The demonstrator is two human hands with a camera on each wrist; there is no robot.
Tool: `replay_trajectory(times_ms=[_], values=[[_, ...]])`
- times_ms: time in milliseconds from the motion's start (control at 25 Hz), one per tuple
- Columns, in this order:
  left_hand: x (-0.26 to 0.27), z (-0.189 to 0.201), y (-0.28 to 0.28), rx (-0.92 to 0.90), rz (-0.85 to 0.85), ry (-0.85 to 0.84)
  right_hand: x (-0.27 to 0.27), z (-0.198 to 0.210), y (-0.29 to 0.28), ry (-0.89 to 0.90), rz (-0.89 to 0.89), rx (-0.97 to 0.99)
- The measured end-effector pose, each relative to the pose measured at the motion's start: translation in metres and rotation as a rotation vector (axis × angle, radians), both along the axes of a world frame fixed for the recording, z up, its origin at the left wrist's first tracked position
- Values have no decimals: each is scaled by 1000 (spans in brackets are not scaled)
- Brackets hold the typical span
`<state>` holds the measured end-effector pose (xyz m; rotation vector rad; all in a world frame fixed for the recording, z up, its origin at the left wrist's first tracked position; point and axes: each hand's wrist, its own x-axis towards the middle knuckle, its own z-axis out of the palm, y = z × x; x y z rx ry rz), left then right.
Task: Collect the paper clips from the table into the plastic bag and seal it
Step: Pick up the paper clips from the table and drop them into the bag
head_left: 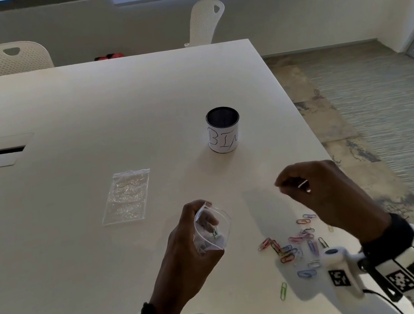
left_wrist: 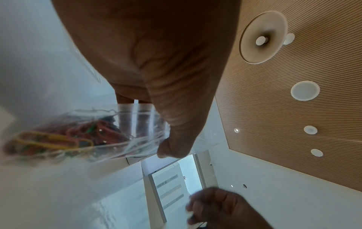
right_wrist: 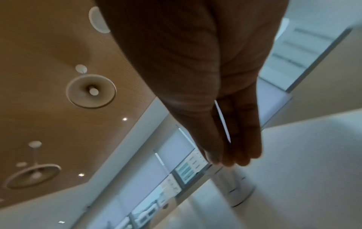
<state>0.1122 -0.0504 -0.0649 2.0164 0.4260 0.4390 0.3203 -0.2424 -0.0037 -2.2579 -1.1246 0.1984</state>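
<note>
My left hand (head_left: 202, 220) grips a small clear plastic bag (head_left: 212, 232) above the table, holding its mouth open. Several coloured paper clips lie inside the bag (left_wrist: 82, 136), with my thumb (left_wrist: 172, 139) pressed on its rim. My right hand (head_left: 286, 182) hovers to the right of the bag, fingers drawn together. It pinches a thin pale paper clip (right_wrist: 222, 120) between thumb and fingers (right_wrist: 240, 147). A loose pile of coloured paper clips (head_left: 295, 243) lies on the white table (head_left: 84, 108) below my right wrist. One green clip (head_left: 283, 290) lies apart, nearer me.
A second clear plastic bag (head_left: 126, 196) lies flat to the left. A round cup labelled BIN (head_left: 224, 129) stands beyond my hands. The table's right edge (head_left: 312, 124) runs close to the clip pile. Two white chairs (head_left: 6, 59) stand at the far side.
</note>
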Motion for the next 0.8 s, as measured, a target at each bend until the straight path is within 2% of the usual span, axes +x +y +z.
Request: replay_trajectory(times_ms=[80, 200, 280, 520, 720, 800], values=[[0, 0, 0, -9, -1, 1, 20, -16, -22, -64, -76, -228], [1, -1, 0, -21, -5, -7, 32, -31, -48, -7, -105, -582], [1, -2, 0, -25, -8, -11, 30, -36, -57, 53, -108, -671], [1, -3, -1, -35, -20, -4, 13, -47, -58, 87, -159, -596], [0, -2, -1, -23, -22, -5, -3, -51, -46, 200, -16, -392], [-1, -1, -1, -16, -22, -8, 4, -48, -46, 188, -39, -319]])
